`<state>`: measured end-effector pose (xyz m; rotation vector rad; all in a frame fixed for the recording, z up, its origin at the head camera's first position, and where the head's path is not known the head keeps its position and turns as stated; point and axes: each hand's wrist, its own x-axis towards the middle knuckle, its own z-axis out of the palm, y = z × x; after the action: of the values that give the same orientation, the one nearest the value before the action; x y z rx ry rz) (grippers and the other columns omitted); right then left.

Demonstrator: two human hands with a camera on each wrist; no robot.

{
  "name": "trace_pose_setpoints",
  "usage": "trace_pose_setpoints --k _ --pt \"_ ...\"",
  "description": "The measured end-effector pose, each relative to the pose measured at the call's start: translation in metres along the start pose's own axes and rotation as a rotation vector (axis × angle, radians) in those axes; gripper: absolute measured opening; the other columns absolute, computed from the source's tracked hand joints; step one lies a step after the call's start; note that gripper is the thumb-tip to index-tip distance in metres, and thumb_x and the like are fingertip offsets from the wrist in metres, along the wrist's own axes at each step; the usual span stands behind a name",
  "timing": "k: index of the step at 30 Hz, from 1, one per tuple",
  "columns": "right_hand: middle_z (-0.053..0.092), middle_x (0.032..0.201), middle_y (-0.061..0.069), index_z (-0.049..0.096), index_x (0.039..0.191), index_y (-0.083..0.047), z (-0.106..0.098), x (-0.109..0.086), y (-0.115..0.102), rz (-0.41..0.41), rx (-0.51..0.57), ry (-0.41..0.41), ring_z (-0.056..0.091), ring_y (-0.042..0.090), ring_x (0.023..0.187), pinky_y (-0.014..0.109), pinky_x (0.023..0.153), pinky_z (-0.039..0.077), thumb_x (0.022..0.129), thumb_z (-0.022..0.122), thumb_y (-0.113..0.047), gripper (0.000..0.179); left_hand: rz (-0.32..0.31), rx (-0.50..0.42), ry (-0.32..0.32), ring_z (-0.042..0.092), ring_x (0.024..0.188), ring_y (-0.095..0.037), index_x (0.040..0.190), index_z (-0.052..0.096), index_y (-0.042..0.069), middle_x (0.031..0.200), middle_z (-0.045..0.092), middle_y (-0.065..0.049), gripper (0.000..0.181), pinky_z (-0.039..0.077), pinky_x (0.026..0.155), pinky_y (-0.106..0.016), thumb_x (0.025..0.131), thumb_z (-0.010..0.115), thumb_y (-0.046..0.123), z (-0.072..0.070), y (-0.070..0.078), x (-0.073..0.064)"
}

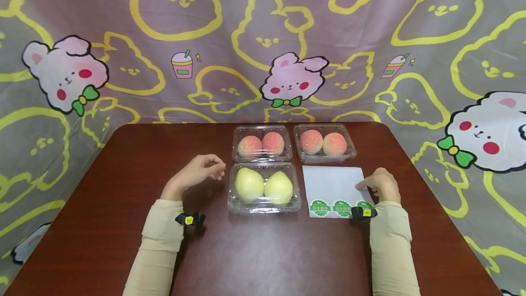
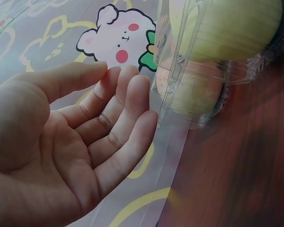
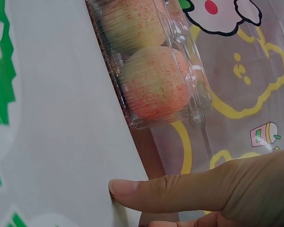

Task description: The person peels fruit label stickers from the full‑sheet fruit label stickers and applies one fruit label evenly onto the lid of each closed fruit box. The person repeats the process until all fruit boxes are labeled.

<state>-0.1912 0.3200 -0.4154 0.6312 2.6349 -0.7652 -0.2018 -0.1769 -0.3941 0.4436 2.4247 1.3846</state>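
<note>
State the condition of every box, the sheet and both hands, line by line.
Front box: closed, fruit inside
Rear left box: closed, fruit inside
Rear right box: closed, fruit inside
White sheet: unfolded, bearing green stickers
Left hand: loosely bent, holding nothing
Right hand: thumb on the sheet
</note>
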Motion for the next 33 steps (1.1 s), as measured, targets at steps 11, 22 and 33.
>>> trace_pose_setpoints --k 11,22,33 --pt "0.055 0.082 0.016 0.057 0.106 0.013 0.002 0.004 -0.003 0.028 0.005 0.01 0.054 0.027 0.073 0.028 0.057 0.048 0.077 0.078 -0.02 0.049 0.01 -0.001 0.004 0.068 0.085 -0.031 0.103 0.062 -0.002 0.088 0.067 -0.014 0.025 0.056 0.086 -0.047 0.097 0.057 0.021 -0.001 0.001 0.0" --pt "0.05 0.076 0.012 0.06 0.104 0.012 -0.001 0.0 -0.006 0.012 -0.009 -0.006 0.054 0.025 0.07 0.028 0.056 0.048 0.077 0.076 -0.02 0.045 0.004 0.006 -0.011 0.068 0.085 -0.031 0.106 0.06 -0.008 0.087 0.066 -0.013 0.028 0.056 0.085 -0.046 0.097 0.056 0.018 0.002 0.002 0.004" --pt "0.056 0.082 0.017 0.061 0.101 0.009 0.002 -0.009 -0.008 -0.013 -0.052 -0.026 0.052 0.028 0.075 0.032 0.059 0.046 0.072 0.081 -0.033 0.055 0.005 0.019 -0.008 0.068 0.085 -0.03 0.108 0.059 -0.009 0.088 0.067 -0.015 0.03 0.056 0.086 -0.047 0.097 0.056 0.019 0.002 0.001 0.002"
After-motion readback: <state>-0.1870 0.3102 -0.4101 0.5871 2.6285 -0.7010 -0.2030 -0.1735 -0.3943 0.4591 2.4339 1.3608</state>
